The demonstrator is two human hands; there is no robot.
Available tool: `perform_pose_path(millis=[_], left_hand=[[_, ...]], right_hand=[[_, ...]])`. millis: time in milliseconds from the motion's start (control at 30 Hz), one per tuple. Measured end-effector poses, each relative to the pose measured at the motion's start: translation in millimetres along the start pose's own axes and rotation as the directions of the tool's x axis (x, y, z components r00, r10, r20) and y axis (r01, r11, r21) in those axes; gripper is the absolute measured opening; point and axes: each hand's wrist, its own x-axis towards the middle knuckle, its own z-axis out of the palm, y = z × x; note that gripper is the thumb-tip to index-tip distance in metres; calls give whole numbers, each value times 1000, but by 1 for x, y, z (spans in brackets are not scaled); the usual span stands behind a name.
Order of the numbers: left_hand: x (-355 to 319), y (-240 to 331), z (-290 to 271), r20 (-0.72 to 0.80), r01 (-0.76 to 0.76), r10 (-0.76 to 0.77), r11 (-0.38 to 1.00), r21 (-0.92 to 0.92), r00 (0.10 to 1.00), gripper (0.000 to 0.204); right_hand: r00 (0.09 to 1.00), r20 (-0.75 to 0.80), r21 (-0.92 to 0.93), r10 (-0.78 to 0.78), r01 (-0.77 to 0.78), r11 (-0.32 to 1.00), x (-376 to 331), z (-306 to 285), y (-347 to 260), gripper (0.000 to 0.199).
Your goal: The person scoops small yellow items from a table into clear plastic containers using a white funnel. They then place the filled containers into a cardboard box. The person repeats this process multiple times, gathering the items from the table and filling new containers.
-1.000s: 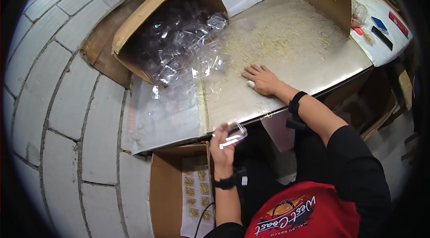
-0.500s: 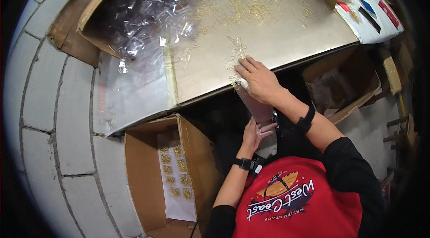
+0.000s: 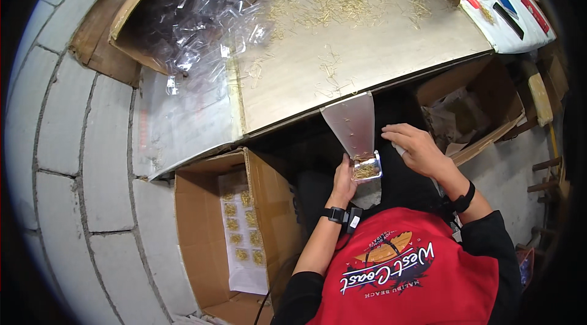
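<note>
My left hand point(image 3: 346, 179) holds a small clear plastic container point(image 3: 366, 169) filled with thin yellow sticks, right under the lower end of a metal chute point(image 3: 353, 122) that slopes off the table edge. My right hand point(image 3: 418, 149) hovers just right of the chute's end, fingers loosely curled, holding nothing that I can see. More thin yellow sticks point(image 3: 348, 0) lie scattered on the metal tabletop point(image 3: 379, 56) above.
A cardboard box point(image 3: 147, 7) full of empty clear containers point(image 3: 202, 13) lies at the table's left. Below it an open cardboard box point(image 3: 202, 251) holds filled containers in rows. Another open box point(image 3: 471, 111) stands under the table's right side. Tools lie on a white board point(image 3: 513, 16).
My right hand left the tabletop edge and came down beside the chute. The container in my left hand now sits under the chute with sticks in it. The view tilted downward.
</note>
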Motion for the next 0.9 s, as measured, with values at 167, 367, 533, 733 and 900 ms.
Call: perform_pose_path(millis=[167,367,533,733,900], left_hand=[[-5,0,5,20,32,-32,999,6,999,53],[8,-20,-26,-95,132,-121,984,118,988,52],[-1,2,7,-105,110,-95,984,142,990,50],[4,1,13,-106,106,-93,987,121,990,49],[2,11,20,-72,56,-50,996,72,996,47]], right_hand=[[1000,3,100,-13,12,995,-2,6,4,35],[970,-222,74,-96,115,991,65,2,-3,33],[951,-271,-110,150,-185,977,144,23,24,42],[997,-57,-256,54,-67,964,193,57,45,47],[967,-73,-244,-245,221,944,133,66,19,41]])
